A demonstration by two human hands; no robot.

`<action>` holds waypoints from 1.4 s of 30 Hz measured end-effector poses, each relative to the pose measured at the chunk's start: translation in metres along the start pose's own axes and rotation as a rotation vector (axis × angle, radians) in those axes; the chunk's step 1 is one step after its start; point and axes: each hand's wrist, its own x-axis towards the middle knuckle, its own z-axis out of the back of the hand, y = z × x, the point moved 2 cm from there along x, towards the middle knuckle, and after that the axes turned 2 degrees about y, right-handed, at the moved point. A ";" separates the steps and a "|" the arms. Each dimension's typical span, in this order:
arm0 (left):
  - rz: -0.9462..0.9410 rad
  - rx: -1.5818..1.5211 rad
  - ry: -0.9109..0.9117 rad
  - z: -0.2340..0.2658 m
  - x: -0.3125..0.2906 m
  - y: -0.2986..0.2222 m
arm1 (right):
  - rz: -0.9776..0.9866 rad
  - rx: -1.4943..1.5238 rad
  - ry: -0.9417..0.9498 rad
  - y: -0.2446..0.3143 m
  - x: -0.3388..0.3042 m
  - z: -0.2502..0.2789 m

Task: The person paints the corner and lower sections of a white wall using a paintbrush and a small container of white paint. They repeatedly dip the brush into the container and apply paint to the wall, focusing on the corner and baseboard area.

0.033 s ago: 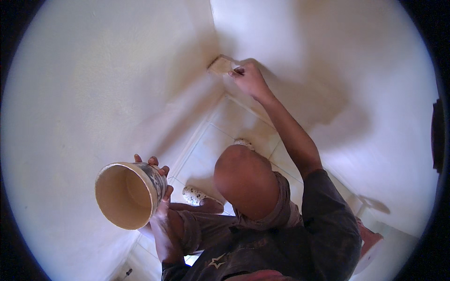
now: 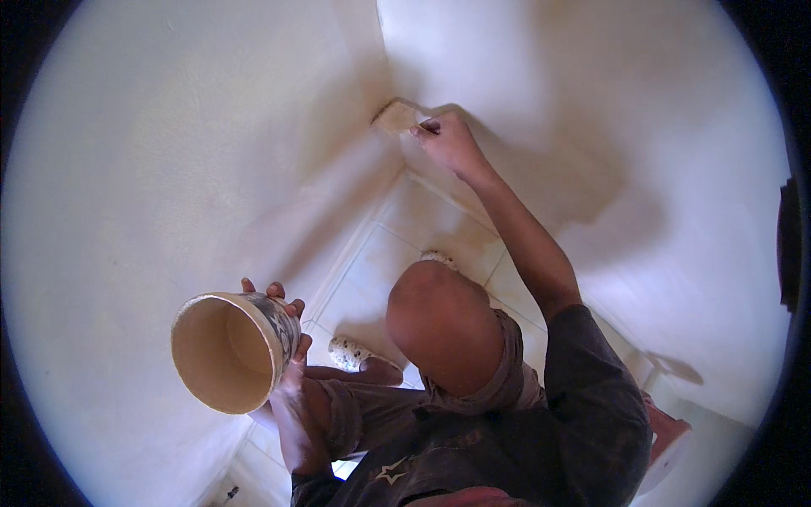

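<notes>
Corner work — right hand [image 2: 449, 142] pinches a pale sponge-like pad [image 2: 395, 115] against the cream wall [image 2: 169, 152] at the corner | left hand [image 2: 291, 359] fingers wrapped round a tilted cream bucket [image 2: 230, 351] with a dark patterned band | judgement: short, even strokes — keep bucket level

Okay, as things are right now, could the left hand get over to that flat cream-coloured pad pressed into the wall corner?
Probably not as it stands. The left hand is wrapped around the round cream-lined bucket, held low by the wall, and the raised knee sits between it and the flat cream-coloured pad, which the right hand already holds.
</notes>
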 end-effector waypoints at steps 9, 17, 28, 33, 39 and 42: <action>0.000 -0.003 0.034 0.003 0.004 0.002 | 0.205 0.043 -0.108 0.036 0.012 0.042; -0.015 -0.002 0.019 0.000 0.005 0.004 | 0.213 -0.085 -0.335 0.053 -0.011 0.072; -0.033 0.003 -0.013 0.001 0.006 0.006 | -0.233 0.489 -0.130 -0.086 0.013 -0.078; 0.011 -0.058 0.030 0.018 0.002 -0.001 | -0.364 0.226 -0.017 -0.161 0.005 -0.137; 0.031 -0.056 0.031 0.010 0.011 0.003 | -0.550 -0.223 0.057 -0.196 0.002 -0.154; 0.024 -0.047 0.038 0.011 0.007 0.002 | -0.528 -0.246 0.107 -0.178 -0.007 -0.145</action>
